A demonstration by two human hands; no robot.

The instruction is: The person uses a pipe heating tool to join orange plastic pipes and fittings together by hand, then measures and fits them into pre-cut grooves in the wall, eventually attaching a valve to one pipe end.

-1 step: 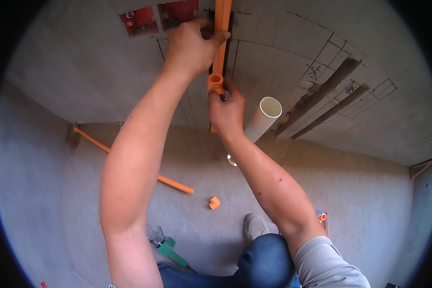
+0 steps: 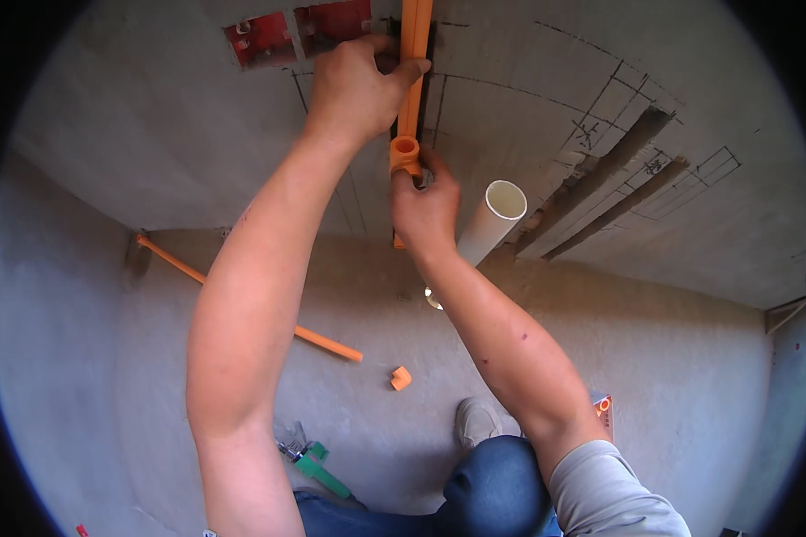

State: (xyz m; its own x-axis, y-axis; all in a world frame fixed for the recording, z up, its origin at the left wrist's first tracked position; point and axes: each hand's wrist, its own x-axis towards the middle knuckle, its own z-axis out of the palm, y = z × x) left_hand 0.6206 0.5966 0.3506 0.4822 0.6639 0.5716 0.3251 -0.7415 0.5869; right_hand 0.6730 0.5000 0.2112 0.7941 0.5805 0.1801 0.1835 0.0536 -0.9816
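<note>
An orange plastic pipe (image 2: 409,112) runs upright along a dark groove in the wall at the top centre. My left hand (image 2: 354,89) grips it from the left, thumb across its front and the other fingers partly hidden behind. Just below, my right hand (image 2: 426,208) pinches an orange pipe fitting (image 2: 404,159) by its lower part. The fitting's round side opening faces me, and its top meets the pipe's lower end. A bit of orange shows under the right hand, low on the wall; what it joins is hidden.
A white plastic pipe (image 2: 490,224) rises right of my right hand. On the floor lie an orange pipe (image 2: 330,344), an orange elbow (image 2: 401,379) and a green pipe-welding tool (image 2: 318,467). Red wall boxes (image 2: 261,40) sit upper left; slanted wall grooves (image 2: 604,174) are at right.
The fitting and my right hand have shifted very slightly to the right. My left hand keeps its place on the pipe.
</note>
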